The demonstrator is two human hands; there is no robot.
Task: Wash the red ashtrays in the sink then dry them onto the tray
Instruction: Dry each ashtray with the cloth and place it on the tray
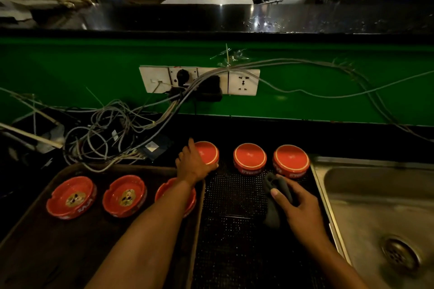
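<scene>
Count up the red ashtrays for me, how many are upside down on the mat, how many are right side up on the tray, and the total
Upside down on the black mat: 3 ashtrays; the left hand holds the leftmost.
Right side up on the brown tray: 3 ashtrays, the rightmost partly hidden by the left forearm.
Total: 6

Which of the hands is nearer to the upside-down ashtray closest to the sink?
Right. The right hand, gripping a dark cloth, is just in front of that ashtray. The left hand is two ashtrays away, holding the leftmost upside-down ashtray.
</scene>
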